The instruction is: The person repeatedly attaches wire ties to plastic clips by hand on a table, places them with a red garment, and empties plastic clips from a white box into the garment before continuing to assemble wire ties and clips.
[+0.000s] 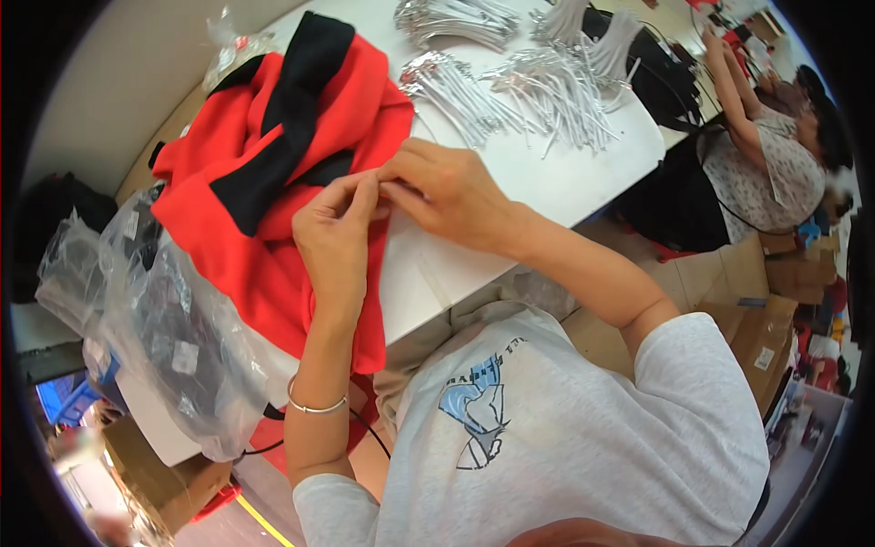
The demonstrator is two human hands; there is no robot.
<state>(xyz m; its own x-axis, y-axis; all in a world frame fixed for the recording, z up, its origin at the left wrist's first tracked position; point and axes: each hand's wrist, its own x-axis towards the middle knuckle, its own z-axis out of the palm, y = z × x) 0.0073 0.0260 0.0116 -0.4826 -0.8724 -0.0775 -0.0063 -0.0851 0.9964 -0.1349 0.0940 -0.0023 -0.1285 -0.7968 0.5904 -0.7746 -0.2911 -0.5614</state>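
Note:
A red garment with black trim (219,187) lies bunched over the left part of the white table (428,273) and hangs down over its front edge. Above its right side, my left hand (335,223) is closed in a pinch, thumb against the fingers. My right hand (447,191) pinches at the same spot, its fingertips meeting those of the left. Whatever lies between the fingertips is too small to make out. Beyond my right hand, several bundles of thin white strips with silvery ends (465,100) are spread over the table.
Clear plastic bags (173,319) hang at the table's left side, by the wall. A cardboard box (159,465) stands on the floor at lower left. To the right, another person (766,164) sits with raised arms, near a black bag (670,201) and more boxes (761,351).

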